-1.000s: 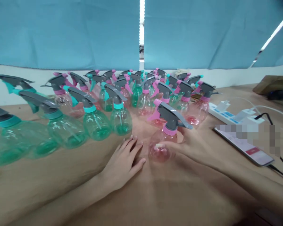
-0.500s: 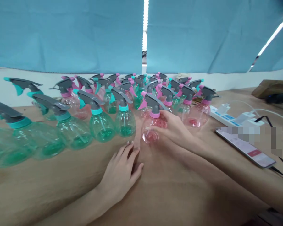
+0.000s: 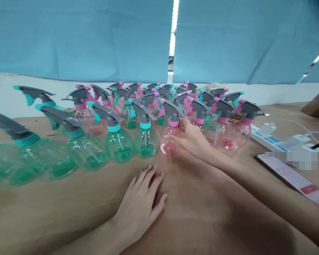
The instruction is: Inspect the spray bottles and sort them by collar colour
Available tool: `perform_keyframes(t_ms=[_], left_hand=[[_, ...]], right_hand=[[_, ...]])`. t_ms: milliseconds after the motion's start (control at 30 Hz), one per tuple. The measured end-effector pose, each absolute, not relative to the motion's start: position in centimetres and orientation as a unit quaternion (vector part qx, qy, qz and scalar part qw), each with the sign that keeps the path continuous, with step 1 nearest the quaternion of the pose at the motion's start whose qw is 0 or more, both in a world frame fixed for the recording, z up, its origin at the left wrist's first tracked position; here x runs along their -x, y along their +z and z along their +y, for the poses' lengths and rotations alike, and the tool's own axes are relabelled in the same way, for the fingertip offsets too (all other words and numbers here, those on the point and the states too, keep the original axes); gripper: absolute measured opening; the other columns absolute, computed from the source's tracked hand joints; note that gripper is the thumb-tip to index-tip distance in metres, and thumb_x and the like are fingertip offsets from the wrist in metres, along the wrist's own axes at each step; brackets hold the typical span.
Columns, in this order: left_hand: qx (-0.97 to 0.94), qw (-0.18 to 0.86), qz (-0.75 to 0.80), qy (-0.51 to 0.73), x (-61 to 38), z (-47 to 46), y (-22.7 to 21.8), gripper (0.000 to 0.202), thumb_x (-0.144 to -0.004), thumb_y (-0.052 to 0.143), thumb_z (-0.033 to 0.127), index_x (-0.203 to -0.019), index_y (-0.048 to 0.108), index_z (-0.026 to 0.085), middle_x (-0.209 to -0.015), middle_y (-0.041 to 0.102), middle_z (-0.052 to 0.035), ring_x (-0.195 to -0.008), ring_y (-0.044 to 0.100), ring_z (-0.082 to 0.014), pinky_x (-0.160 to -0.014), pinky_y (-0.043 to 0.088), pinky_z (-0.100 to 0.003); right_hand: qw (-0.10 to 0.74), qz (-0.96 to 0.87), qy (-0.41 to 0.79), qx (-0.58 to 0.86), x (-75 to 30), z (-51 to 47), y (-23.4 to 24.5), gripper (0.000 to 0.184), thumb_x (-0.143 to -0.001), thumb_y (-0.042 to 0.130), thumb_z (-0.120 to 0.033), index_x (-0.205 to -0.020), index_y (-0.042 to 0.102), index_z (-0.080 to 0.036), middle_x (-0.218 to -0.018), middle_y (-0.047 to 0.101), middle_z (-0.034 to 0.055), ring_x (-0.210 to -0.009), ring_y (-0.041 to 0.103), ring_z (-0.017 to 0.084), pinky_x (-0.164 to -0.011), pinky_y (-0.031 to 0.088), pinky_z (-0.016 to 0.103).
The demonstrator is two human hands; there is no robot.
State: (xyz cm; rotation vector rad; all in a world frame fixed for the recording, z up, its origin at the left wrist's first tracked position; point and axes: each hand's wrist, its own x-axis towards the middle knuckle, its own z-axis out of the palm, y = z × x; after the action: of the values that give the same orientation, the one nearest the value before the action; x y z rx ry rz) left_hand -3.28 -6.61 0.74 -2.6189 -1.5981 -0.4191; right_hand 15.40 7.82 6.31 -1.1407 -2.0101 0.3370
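Note:
My right hand (image 3: 192,138) is closed around the clear pink body of a spray bottle (image 3: 167,139), which has a grey trigger head with a pink collar and trigger. It stands upright on the table, close beside a green spray bottle (image 3: 146,141) with a turquoise collar. My left hand (image 3: 140,198) lies palm down on the table in front of these bottles, fingers stretched out and holding nothing. To the left, several more green bottles (image 3: 120,145) form a front row. Right of my right hand stands another pink spray bottle (image 3: 235,132).
Several pink and green spray bottles crowd behind the front row. At the right are a white power strip (image 3: 271,140) with plugs and cables, a phone (image 3: 295,179) and a brown box (image 3: 317,104). A blue curtain (image 3: 95,39) hangs behind the brown table (image 3: 191,226).
My right hand has moved the pink spray bottle left, nearer the green one in the row. The scene has shifted rightward in view. My left hand still rests on the table.

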Motion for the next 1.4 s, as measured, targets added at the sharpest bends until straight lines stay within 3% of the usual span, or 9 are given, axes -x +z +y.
perform_keyframes(t_ms=[333,467,533,600,800,1000,1100,1267,1400], left_hand=[[0.846,0.021,-0.512,-0.145,3.1,-6.5,0.7,0.041,-0.092,0.050,0.029,-0.129,0.052,0.013,-0.138,0.049,-0.0171,-0.126,0.046,-0.0329,-0.096,0.044,-0.051],[0.857,0.024,-0.492,-0.151,3.0,-6.6,0.8,0.042,-0.092,0.051,0.029,-0.131,0.051,0.013,-0.139,0.050,-0.0163,-0.127,0.045,-0.0338,-0.098,0.043,-0.051],[0.864,0.025,-0.478,-0.157,2.8,-6.5,0.9,0.044,-0.092,0.052,0.031,-0.133,0.049,0.015,-0.139,0.049,-0.0150,-0.128,0.045,-0.0335,-0.099,0.042,-0.051],[0.868,0.026,-0.467,-0.164,2.5,-6.3,0.9,0.044,-0.092,0.052,0.031,-0.133,0.048,0.017,-0.140,0.049,-0.0138,-0.128,0.044,-0.0327,-0.101,0.041,-0.051],[0.879,0.018,-0.442,-0.175,0.5,-5.7,1.2,0.041,-0.091,0.053,0.028,-0.132,0.049,0.019,-0.139,0.050,-0.0127,-0.127,0.046,-0.0324,-0.099,0.043,-0.052],[0.890,0.009,-0.422,-0.174,-1.3,-5.6,1.9,0.047,-0.089,0.055,0.023,-0.134,0.044,0.020,-0.138,0.050,-0.0117,-0.126,0.048,-0.0309,-0.099,0.044,-0.051],[0.883,0.001,-0.433,-0.179,-1.6,-5.3,2.2,0.050,-0.090,0.054,0.023,-0.138,0.039,0.020,-0.139,0.050,-0.0118,-0.126,0.048,-0.0300,-0.101,0.043,-0.049],[0.863,-0.041,-0.462,-0.202,-1.7,-4.1,2.8,0.048,-0.092,0.050,0.027,-0.138,0.038,0.023,-0.137,0.051,-0.0101,-0.124,0.050,-0.0289,-0.100,0.044,-0.046],[0.844,-0.095,-0.482,-0.216,-2.1,-3.0,3.2,0.042,-0.093,0.049,0.027,-0.134,0.038,0.025,-0.131,0.054,-0.0086,-0.119,0.054,-0.0263,-0.099,0.045,-0.045]], right_hand=[[0.386,-0.792,0.144,0.451,-16.5,5.8,7.2,0.072,-0.077,0.071,-0.037,-0.132,0.043,0.001,-0.134,0.055,0.0242,-0.123,0.053,0.032,-0.101,0.046,0.046],[0.401,-0.775,0.178,0.455,-19.7,4.5,7.8,0.042,-0.082,0.065,-0.027,-0.119,0.058,-0.010,-0.120,0.066,0.0136,-0.098,0.068,0.024,-0.083,0.058,0.039],[0.413,-0.760,0.179,0.468,-21.7,4.4,8.0,0.023,-0.084,0.062,-0.026,-0.104,0.065,-0.015,-0.103,0.072,0.0082,-0.085,0.071,0.021,-0.073,0.059,0.034],[0.427,-0.744,0.162,0.488,-23.4,4.6,8.1,0.017,-0.084,0.062,-0.027,-0.096,0.067,-0.017,-0.094,0.073,0.0073,-0.082,0.070,0.022,-0.068,0.059,0.035],[0.436,-0.721,0.141,0.520,-25.2,6.9,7.8,0.026,-0.081,0.066,-0.031,-0.101,0.065,-0.015,-0.104,0.072,0.0122,-0.094,0.069,0.026,-0.080,0.055,0.041],[0.404,-0.736,0.140,0.526,-23.5,8.8,7.4,0.057,-0.079,0.067,-0.042,-0.123,0.056,-0.006,-0.121,0.064,0.0197,-0.110,0.062,0.031,-0.091,0.049,0.044],[0.386,-0.744,0.137,0.528,-22.6,9.7,7.2,0.059,-0.077,0.066,-0.049,-0.119,0.057,-0.008,-0.119,0.064,0.0202,-0.106,0.063,0.033,-0.086,0.049,0.045],[0.357,-0.751,0.136,0.539,-22.1,9.8,7.3,0.038,-0.080,0.060,-0.050,-0.094,0.062,-0.015,-0.100,0.069,0.0147,-0.086,0.066,0.029,-0.075,0.049,0.042],[0.336,-0.754,0.130,0.549,-22.9,8.2,7.4,0.042,-0.079,0.059,-0.056,-0.092,0.058,-0.016,-0.080,0.069,0.0101,-0.071,0.064,0.028,-0.059,0.046,0.038]])
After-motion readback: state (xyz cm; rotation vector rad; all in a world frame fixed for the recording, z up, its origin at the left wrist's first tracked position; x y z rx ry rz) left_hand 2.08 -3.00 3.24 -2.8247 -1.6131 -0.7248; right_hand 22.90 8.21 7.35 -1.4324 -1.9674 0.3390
